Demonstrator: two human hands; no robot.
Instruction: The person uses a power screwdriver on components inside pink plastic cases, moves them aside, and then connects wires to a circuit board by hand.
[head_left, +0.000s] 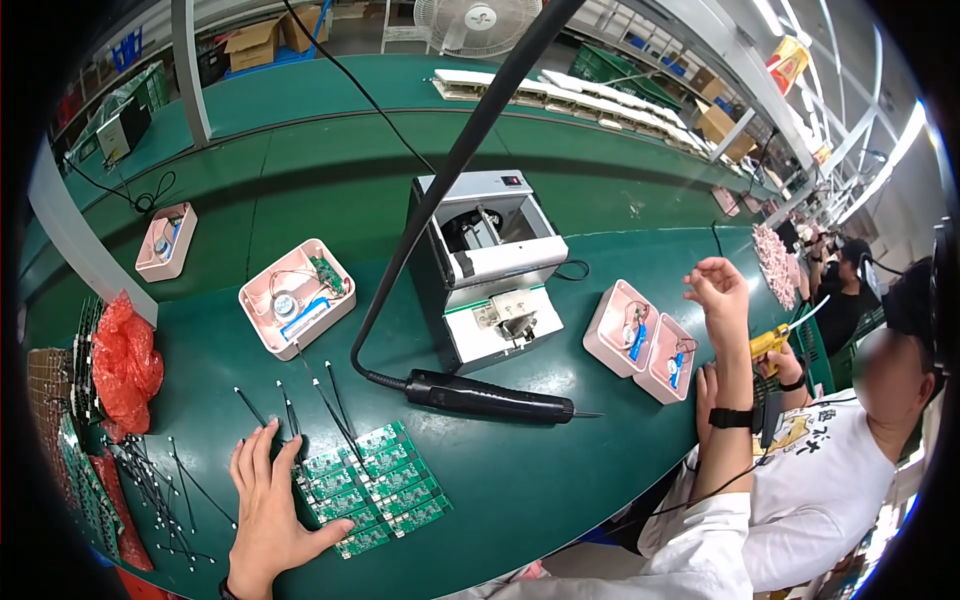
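Note:
My left hand (268,515) lies with fingers spread at the left side of a panel of green circuit boards (400,480). Its thumb rests on the panel's lower left edge. Several thin black cables (335,415) with pale ends lie over the panel's upper part, some close to my fingertips. Raised above the right of the bench, my right hand (718,290) has its fingers curled toward the thumb in a pinch; anything between them is too small to make out. Across the bench middle lies a black electric screwdriver (490,397), its thin tip pointing right.
Behind the screwdriver stands a grey screw feeder (490,270). Pink housings (298,298) with blue batteries and wires stand on both sides. A red plastic bag (127,365) and loose black cables (165,490) lie left. At right, a co-worker holds a yellow tool (770,342).

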